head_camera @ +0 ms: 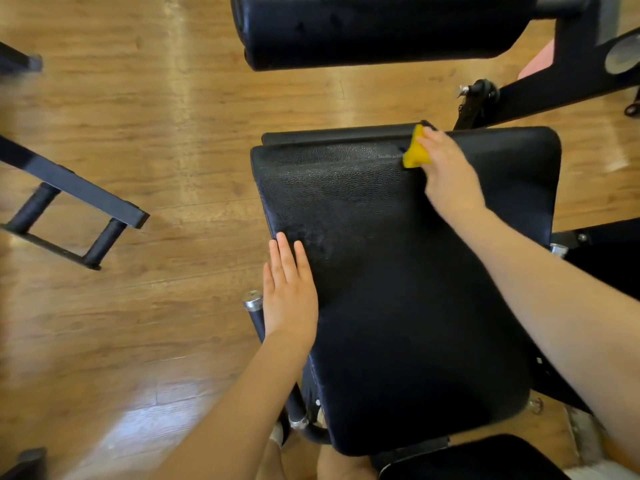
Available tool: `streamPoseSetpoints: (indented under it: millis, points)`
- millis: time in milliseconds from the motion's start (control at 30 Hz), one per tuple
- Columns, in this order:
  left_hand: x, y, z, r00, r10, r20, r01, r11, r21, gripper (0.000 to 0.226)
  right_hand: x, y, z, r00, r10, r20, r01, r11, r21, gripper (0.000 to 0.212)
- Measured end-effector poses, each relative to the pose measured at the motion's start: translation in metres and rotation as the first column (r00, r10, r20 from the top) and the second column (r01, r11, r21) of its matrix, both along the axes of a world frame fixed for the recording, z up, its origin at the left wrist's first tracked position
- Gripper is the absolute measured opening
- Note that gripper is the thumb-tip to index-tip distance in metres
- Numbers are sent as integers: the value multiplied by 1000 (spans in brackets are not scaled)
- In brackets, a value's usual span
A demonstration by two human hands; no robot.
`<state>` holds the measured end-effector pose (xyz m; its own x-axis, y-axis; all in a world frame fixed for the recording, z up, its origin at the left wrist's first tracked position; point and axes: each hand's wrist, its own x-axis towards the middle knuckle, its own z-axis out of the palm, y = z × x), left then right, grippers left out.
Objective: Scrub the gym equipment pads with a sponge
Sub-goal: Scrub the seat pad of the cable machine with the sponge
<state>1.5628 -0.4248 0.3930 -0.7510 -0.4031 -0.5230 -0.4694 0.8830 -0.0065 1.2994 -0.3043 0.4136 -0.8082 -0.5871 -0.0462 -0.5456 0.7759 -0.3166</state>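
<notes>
A large black padded seat [398,271] with a pebbled surface fills the middle of the view. My right hand [450,171] grips a yellow sponge [415,150] and presses it against the pad near its far edge. My left hand [289,289] lies flat with straight fingers on the pad's left edge. A wet, duller patch shows on the pad just beyond my left fingertips.
A black roller pad [381,29] hangs at the top, on a black frame arm [568,88] at the right. Another machine's black metal frame [69,202] stands on the wooden floor [156,116] at left. A chrome-capped post [252,301] sits beside my left wrist.
</notes>
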Motion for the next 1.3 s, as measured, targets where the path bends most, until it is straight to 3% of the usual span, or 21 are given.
streamPoseSetpoints:
  millis: [133, 200, 300, 367, 400, 467, 667, 867, 1033, 1100, 1167, 1233, 1300]
  points:
    - [-3, 3, 0, 1000, 16, 2, -16, 1000, -11, 113, -35, 43, 16, 924, -381, 37, 379, 924, 57, 46]
    - [-5, 5, 0, 1000, 6, 16, -6, 1000, -23, 112, -32, 27, 22, 910, -413, 17, 413, 910, 27, 46]
    - [-5, 4, 1, 999, -12, 36, 14, 998, -56, 116, 7, -27, 17, 998, -67, -16, 66, 994, -85, 49]
    - [-3, 0, 4, 997, -37, 61, 40, 998, -45, 120, 43, -56, 6, 971, 238, 10, -238, 971, -34, 55]
    - [-3, -1, 6, 995, -51, 81, 54, 998, -33, 125, 55, -64, 2, 943, 331, 29, -331, 944, 1, 58]
    - [-4, -4, 12, 991, -70, 116, 73, 997, -17, 133, 59, -62, -1, 931, 363, 32, -363, 932, -1, 62]
    - [-8, -3, 15, 986, -76, 149, 82, 996, -34, 135, 8, -13, -7, 981, 195, -15, -195, 981, 5, 63]
    - [-10, 0, 16, 984, -64, 164, 73, 996, -46, 134, -52, 73, -1, 978, -204, -39, 206, 976, 68, 60]
    - [-13, -2, 17, 978, -134, 159, 148, 986, -77, 139, -59, 83, -5, 956, -292, -2, 292, 956, -7, 54]
    - [-25, -6, 23, 985, -154, 76, 160, 984, -83, 134, -57, 81, -8, 947, -320, 8, 320, 945, -71, 51]
    - [-57, -8, 36, 976, -179, -124, 169, 982, -84, 123, -59, 83, -13, 947, -319, 25, 320, 941, -111, 49]
    - [-101, -5, 48, 925, -252, -285, 229, 967, -111, 108, -63, 85, -16, 945, -323, 55, 328, 934, -143, 50]
    - [-146, -3, 54, 880, -343, -328, 316, 939, -135, 96, -64, 86, -16, 951, -302, 64, 308, 944, -120, 52]
